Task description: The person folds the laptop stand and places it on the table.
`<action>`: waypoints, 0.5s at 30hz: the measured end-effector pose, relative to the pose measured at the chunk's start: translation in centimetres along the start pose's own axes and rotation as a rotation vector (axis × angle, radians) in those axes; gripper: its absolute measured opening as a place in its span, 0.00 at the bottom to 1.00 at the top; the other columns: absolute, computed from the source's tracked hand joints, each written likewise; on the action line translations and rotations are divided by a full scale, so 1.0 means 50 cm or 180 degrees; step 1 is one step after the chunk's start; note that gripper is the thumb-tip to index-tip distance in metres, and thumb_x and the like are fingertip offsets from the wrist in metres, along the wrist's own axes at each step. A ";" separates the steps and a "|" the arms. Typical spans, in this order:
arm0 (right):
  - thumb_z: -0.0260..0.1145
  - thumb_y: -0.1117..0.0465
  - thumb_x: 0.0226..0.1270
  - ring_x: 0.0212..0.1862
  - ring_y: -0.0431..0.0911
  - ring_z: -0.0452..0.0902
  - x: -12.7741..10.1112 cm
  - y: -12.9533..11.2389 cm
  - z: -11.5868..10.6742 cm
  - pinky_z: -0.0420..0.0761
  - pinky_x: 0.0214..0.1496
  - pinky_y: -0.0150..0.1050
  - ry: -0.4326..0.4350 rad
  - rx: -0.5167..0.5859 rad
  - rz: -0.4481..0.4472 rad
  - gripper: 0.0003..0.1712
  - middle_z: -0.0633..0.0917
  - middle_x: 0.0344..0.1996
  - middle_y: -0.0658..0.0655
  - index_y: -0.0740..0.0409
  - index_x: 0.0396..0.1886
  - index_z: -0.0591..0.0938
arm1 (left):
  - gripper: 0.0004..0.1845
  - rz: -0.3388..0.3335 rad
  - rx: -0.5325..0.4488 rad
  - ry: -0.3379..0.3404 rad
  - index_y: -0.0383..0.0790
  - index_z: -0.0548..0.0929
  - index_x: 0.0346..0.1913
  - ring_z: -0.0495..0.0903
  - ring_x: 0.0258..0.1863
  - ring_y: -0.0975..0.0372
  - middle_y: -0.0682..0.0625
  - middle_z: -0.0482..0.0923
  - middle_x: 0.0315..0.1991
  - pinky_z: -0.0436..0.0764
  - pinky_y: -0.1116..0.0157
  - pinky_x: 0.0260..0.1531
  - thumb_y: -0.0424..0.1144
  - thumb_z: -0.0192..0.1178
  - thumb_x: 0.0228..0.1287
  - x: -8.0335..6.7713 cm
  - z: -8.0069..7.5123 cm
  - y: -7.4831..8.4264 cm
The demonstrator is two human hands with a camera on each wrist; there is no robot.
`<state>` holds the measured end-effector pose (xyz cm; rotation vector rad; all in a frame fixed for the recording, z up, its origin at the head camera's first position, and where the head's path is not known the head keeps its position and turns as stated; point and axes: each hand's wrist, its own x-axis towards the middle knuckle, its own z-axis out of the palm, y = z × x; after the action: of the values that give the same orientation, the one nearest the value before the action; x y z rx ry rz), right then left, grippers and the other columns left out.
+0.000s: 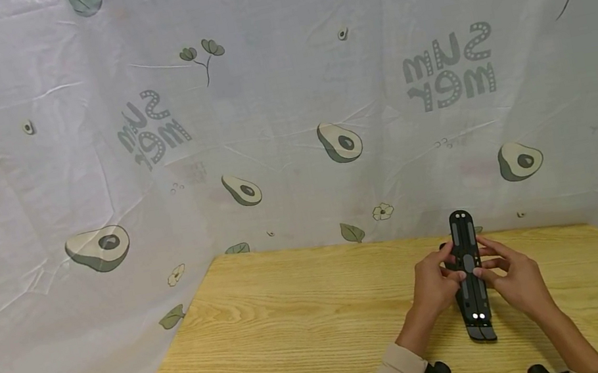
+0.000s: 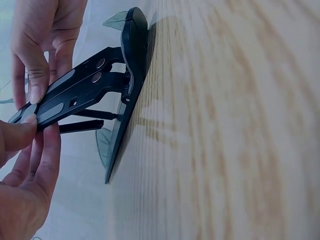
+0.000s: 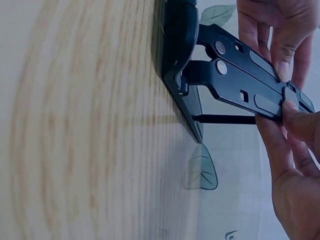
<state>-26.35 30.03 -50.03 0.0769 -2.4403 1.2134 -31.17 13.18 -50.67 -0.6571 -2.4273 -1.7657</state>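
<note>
A black foldable laptop stand point(image 1: 474, 296) with grey pads rises from the table, its narrow top folded nearly together. My left hand point(image 1: 433, 283) pinches its left edge, thumb on top near the middle pad and fingers beneath. On the opposite edge my right hand point(image 1: 521, 282) grips it the same way. In the left wrist view the upper arms of the stand point(image 2: 82, 92) tilt up from a base on the tabletop, with thin struts below. The right wrist view shows round rivets on the stand point(image 3: 235, 75) and both thumbs close together on it.
The wood-grain table point(image 1: 277, 337) stretches away to the left. A pale curtain point(image 1: 272, 104) printed with avocados and leaves hangs behind and along the sides. Black devices, one by the left cuff point(image 1: 394, 370) and another point(image 1: 541, 372) by the right wrist, sit near the table's front.
</note>
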 end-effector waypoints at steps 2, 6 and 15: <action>0.76 0.74 0.66 0.40 0.15 0.75 0.000 0.001 0.000 0.86 0.33 0.30 -0.0004 -0.0002 0.0002 0.43 0.85 0.58 0.75 0.61 0.80 0.72 | 0.38 -0.0020 -0.0013 -0.0004 0.46 0.78 0.76 0.80 0.30 0.75 0.47 0.87 0.49 0.81 0.79 0.30 0.22 0.72 0.64 0.000 0.000 0.000; 0.76 0.74 0.66 0.41 0.15 0.75 -0.001 0.002 0.000 0.85 0.33 0.30 0.0001 -0.0007 -0.0018 0.43 0.86 0.57 0.75 0.61 0.80 0.72 | 0.38 -0.0044 -0.0027 -0.0010 0.46 0.78 0.76 0.80 0.30 0.75 0.47 0.87 0.49 0.81 0.78 0.30 0.22 0.72 0.65 -0.001 0.002 -0.001; 0.76 0.75 0.65 0.41 0.15 0.75 0.000 0.001 0.001 0.86 0.32 0.29 0.0039 0.0014 -0.0060 0.43 0.86 0.56 0.74 0.61 0.80 0.72 | 0.38 -0.0073 -0.0049 -0.0005 0.47 0.78 0.76 0.80 0.30 0.75 0.49 0.87 0.49 0.82 0.78 0.30 0.22 0.72 0.65 0.001 0.002 -0.001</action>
<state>-26.40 30.02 -50.09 0.0932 -2.4211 1.2076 -31.21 13.28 -50.76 -0.6349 -2.4343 -1.7949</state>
